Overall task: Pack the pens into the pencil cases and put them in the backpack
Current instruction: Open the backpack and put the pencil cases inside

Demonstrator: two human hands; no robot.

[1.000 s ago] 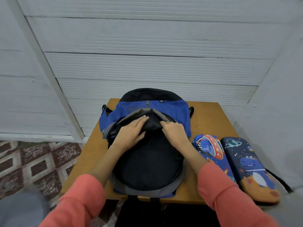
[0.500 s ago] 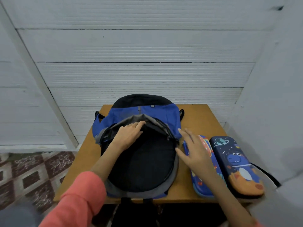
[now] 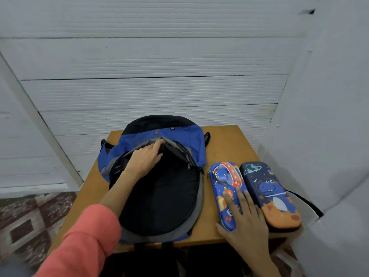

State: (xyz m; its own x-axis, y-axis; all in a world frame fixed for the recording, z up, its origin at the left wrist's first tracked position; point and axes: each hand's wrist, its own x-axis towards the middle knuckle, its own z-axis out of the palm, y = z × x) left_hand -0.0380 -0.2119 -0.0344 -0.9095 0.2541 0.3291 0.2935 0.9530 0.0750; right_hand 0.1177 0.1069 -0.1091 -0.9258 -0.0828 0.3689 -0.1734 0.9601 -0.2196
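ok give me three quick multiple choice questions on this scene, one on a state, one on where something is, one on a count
1. The backpack is:
A) zipped shut
B) open
C) hanging on a hook

2. Where does the right hand rest?
A) on the blue pencil case
B) inside the backpack
C) on the floor

3. How many pencil cases lie on the table?
A) one
B) two
C) four

Answers:
1 B, the left hand holds its rim up, showing the dark inside.
2 A, its fingers lie flat on that case's lid.
3 B, the blue one and the dark navy pencil case lie side by side.
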